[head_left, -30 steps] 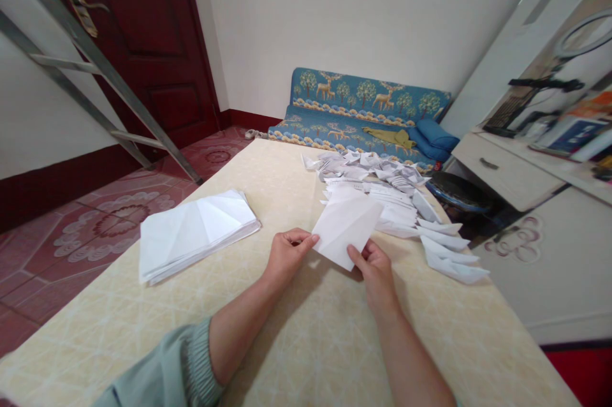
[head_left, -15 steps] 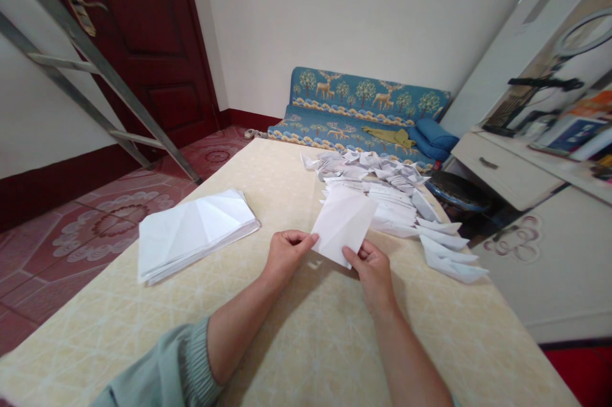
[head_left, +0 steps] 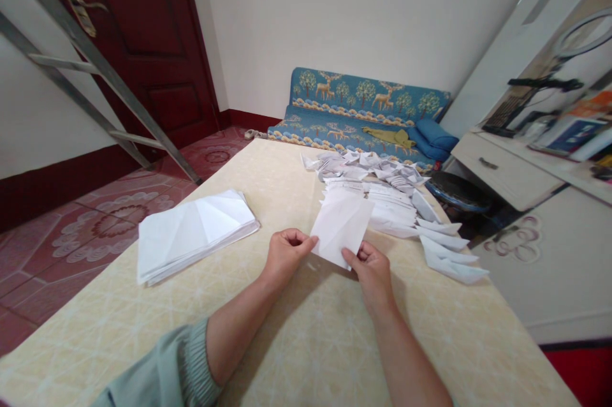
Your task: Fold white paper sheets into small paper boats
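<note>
A creased white sheet of paper [head_left: 342,225] is held up over the table between my two hands. My left hand [head_left: 289,251] pinches its lower left corner between thumb and fingers. At its lower right edge my right hand [head_left: 371,265] grips it, thumb in front and fingers behind. Further left lies a stack of creased white paper [head_left: 196,228]. Beyond the held sheet and to its right, many folded paper boats [head_left: 392,203] lie in rows and a heap. Several boats [head_left: 452,260] sit near the table's right edge.
The table [head_left: 306,343] has a pale yellow patterned cover. Behind it stands a blue sofa [head_left: 335,120] with a deer print. A metal ladder [head_left: 109,75] leans by the dark red door [head_left: 148,24]. On the right are a round black stool [head_left: 456,190] and a white cabinet [head_left: 502,171].
The held sheet has tilted very slightly, its upper right corner shifting a little left and down. Both hands keep nearly the same place and grip.
</note>
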The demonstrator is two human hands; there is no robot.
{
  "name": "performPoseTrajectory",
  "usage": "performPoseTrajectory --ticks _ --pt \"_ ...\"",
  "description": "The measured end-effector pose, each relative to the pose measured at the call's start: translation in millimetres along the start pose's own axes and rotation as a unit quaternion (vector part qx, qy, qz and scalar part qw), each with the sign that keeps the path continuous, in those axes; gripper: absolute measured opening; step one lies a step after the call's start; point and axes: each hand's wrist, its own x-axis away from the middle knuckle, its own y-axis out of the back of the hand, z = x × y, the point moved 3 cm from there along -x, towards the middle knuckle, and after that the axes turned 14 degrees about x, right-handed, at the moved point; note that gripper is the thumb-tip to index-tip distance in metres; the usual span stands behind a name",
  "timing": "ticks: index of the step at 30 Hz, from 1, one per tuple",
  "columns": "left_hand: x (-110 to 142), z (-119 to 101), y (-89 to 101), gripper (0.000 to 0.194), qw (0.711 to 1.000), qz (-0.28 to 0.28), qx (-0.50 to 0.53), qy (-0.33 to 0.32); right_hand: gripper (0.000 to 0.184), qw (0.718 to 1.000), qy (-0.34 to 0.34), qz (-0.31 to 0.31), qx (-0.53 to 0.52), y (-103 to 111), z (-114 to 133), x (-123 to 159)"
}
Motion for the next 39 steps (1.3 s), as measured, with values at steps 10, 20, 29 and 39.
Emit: performPoseTrajectory --ticks 10,20,29,39 --pt "0 -5 -5.6 0.056 0.991 0.080 0.100 0.036 0.033 1.000 0.018 -0.006 -0.024 0 1 2" --pt "4 2 -4.6 0.034 0.977 0.131 0.064 0.155 0.027 1.000 0.016 -0.004 -0.021 -1 3 4" --pt "7 -1 -5.5 0.031 0.960 0.215 0.058 0.168 0.036 0.994 -0.021 0.037 -0.099 4 2 5" --pt "8 9 -9.9 0.031 0.972 0.215 0.005 0.090 0.044 0.996 -0.053 0.030 -0.062 -4 1 8"
